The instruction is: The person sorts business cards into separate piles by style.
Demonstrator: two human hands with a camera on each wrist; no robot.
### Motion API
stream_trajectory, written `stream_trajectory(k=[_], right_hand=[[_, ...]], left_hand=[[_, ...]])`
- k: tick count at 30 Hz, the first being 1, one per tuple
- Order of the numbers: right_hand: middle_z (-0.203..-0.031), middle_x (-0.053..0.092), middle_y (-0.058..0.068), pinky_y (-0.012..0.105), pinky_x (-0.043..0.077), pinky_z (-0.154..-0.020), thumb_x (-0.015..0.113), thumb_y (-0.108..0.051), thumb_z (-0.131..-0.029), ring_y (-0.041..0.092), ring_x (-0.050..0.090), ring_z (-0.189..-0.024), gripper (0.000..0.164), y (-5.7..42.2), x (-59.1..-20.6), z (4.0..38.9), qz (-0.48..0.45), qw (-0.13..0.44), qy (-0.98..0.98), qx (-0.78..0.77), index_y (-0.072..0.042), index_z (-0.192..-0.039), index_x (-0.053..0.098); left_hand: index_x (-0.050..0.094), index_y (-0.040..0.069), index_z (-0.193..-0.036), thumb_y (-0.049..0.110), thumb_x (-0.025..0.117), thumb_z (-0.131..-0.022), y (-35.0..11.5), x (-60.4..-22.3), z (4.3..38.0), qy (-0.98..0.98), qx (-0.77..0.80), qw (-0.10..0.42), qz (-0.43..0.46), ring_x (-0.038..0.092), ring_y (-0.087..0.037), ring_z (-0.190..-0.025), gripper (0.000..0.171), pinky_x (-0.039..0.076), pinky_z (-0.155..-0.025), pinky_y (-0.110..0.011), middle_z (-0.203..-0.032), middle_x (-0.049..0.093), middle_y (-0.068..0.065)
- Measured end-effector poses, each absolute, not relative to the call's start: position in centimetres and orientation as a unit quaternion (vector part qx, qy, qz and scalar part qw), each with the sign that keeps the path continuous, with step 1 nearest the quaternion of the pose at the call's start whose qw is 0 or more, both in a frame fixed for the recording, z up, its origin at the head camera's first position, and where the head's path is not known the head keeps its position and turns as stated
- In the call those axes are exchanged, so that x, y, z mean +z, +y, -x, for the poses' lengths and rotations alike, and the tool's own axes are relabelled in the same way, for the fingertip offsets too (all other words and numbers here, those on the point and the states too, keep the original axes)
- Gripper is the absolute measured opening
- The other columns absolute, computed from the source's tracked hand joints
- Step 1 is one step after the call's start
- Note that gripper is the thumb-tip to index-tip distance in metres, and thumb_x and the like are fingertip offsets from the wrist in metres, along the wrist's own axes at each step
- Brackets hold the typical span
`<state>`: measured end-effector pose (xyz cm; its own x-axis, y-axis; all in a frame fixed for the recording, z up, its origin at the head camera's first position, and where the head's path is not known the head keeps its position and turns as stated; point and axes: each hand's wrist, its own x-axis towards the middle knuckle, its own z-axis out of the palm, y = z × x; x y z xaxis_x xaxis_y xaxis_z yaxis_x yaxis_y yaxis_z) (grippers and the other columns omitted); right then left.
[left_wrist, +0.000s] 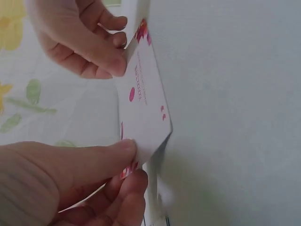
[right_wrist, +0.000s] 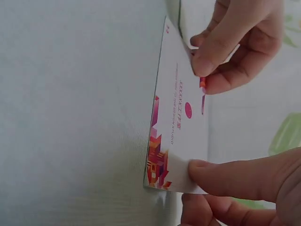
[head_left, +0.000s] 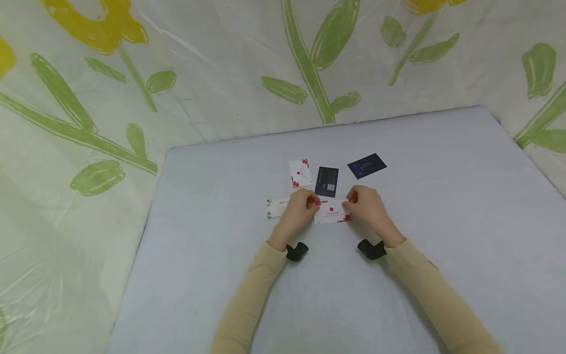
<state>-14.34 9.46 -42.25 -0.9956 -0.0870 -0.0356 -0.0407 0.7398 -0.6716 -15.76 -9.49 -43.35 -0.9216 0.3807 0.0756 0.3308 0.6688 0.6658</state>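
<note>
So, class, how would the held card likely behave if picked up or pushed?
The card is probably light, given its thin edge. It seems fairly stiff: pinched by left hand and right hand, it looks nearly flat. Its flat, rectangular shape suggests sliding, not rolling, if pushed.

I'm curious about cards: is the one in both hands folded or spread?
Spread: the white card shows no crease across its printed face.

A broad, pale blue-grey, four-sided table (head_left: 190,275) is bordered at the back, left and right by a white, creased, glossy sheet (head_left: 216,93). On it are painted 3 yellow flowers (head_left: 99,38), all cut off by the head view's edges, with long green stems (head_left: 304,54) and rounded green leaves (head_left: 336,34).
</note>
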Motion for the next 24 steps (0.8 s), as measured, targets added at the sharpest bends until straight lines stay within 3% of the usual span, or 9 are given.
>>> stream_trajectory(k=[8,16,24], right_hand=[[-0.064,0.052,0.006,0.027,0.034,-0.048,0.062,-0.010,-0.074,0.019,0.046,-0.057,0.011,9.0,-42.6,15.0,0.034,0.042,0.947,-0.316,-0.002,-0.073,0.055],[-0.061,0.051,0.005,0.027,0.034,-0.044,0.060,-0.010,-0.078,0.018,0.046,-0.053,0.008,8.6,-42.3,14.9,0.027,0.056,0.953,-0.297,-0.003,-0.074,0.058],[-0.062,0.053,0.004,0.027,0.035,-0.044,0.058,-0.013,-0.081,0.017,0.046,-0.054,0.011,8.0,-41.6,14.9,0.043,0.039,0.957,-0.284,-0.004,-0.075,0.059]], left_hand=[[0.063,0.005,-0.087,0.008,0.062,-0.079,-8.9,-43.1,15.6,0.946,0.272,0.031,-0.176,0.046,-0.014,-0.072,0.008,0.040,-0.063,-0.024,-0.079,0.052,-0.002],[0.064,0.006,-0.082,0.007,0.062,-0.079,-8.5,-42.7,15.7,0.948,0.260,0.034,-0.181,0.046,-0.014,-0.073,0.003,0.040,-0.064,-0.023,-0.079,0.052,-0.002],[0.065,0.006,-0.086,0.009,0.057,-0.083,-9.3,-42.6,15.7,0.941,0.271,0.019,-0.204,0.047,-0.013,-0.072,0.009,0.040,-0.064,-0.022,-0.079,0.055,-0.002]])
